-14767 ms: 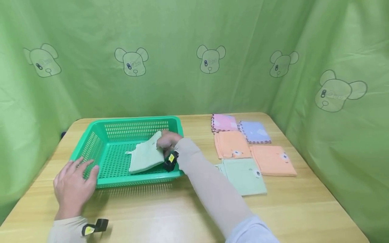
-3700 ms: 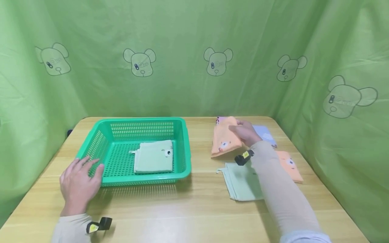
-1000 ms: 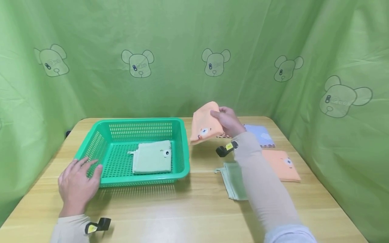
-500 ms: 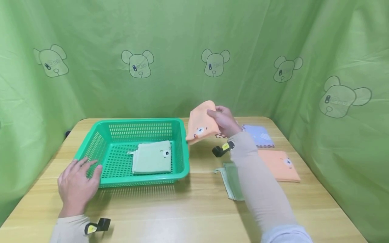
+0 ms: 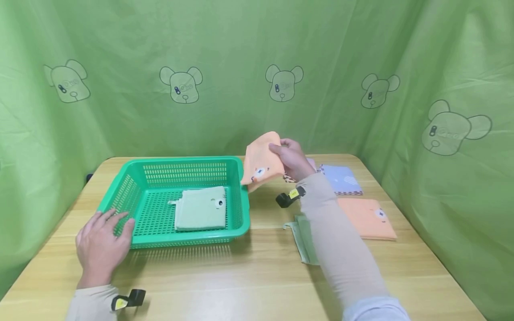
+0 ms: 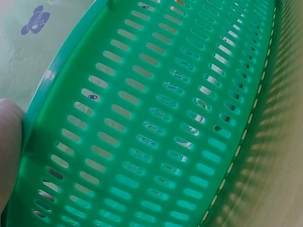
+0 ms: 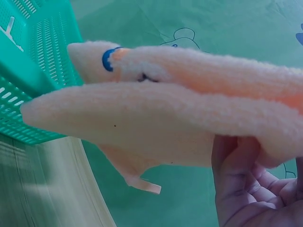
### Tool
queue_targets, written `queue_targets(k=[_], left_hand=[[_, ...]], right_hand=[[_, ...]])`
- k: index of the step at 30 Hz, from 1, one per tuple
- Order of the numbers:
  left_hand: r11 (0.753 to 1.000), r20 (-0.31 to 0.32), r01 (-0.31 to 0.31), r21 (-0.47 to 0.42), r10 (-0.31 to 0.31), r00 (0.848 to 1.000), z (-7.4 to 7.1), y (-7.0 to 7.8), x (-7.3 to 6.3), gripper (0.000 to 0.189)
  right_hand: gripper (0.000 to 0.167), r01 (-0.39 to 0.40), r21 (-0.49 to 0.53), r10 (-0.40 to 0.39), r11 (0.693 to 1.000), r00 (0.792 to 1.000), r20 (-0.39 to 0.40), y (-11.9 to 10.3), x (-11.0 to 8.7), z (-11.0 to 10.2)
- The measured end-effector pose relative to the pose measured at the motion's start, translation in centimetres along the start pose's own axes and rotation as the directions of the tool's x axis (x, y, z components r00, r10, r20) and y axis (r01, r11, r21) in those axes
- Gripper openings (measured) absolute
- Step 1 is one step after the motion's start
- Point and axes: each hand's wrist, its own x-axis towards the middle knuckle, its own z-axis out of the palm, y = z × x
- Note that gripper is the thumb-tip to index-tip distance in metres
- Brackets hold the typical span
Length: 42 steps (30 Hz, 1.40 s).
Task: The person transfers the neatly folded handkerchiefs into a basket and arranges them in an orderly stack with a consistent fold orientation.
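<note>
Thumb and fingers of my right hand (image 5: 296, 159) pinch the right edge of a folded peach towel (image 5: 263, 156) with an embroidered animal face. It hangs raised and tilted beside the green basket (image 5: 188, 238), its lower left corner overlapping the right rim. In the right wrist view, the towel's folded layers (image 7: 118, 113) part slightly and a small hanging loop (image 7: 147, 186) dangles below. My left hand (image 5: 102, 245) rests on the basket's near left corner, fingers laid over the rim. A folded pale green towel (image 5: 201, 208) lies flat on the basket's right inside.
Right of the basket on the wooden table (image 5: 225, 285) lie another peach towel (image 5: 367, 218), a blue towel (image 5: 341, 179), a mostly hidden pink towel (image 5: 311, 164) and a green towel (image 5: 303, 240) partly under my right forearm. A green curtain (image 5: 233, 120) stands behind.
Earlier, my right hand let go of the green towel in the basket and took up the peach towel. Over the last second it has carried it left to the rim. My left hand has stayed put.
</note>
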Motion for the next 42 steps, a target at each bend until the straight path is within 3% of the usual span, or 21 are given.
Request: queue_targets(k=[32,42], left_hand=[[1.0,0.003,0.005,0.006,-0.005,1.0,0.1,-0.2,-0.1,0.045],[1.0,0.003,0.0,0.011,0.0,1.0,0.2,-0.2,0.1,0.046]], right_hand=[[0.032,0.05,0.05,-0.049,0.998,0.999,-0.003,0.9,0.2,4.1],[0.031,0.057,0.038,-0.057,0.998,0.998,0.002,0.2,0.1,5.2]])
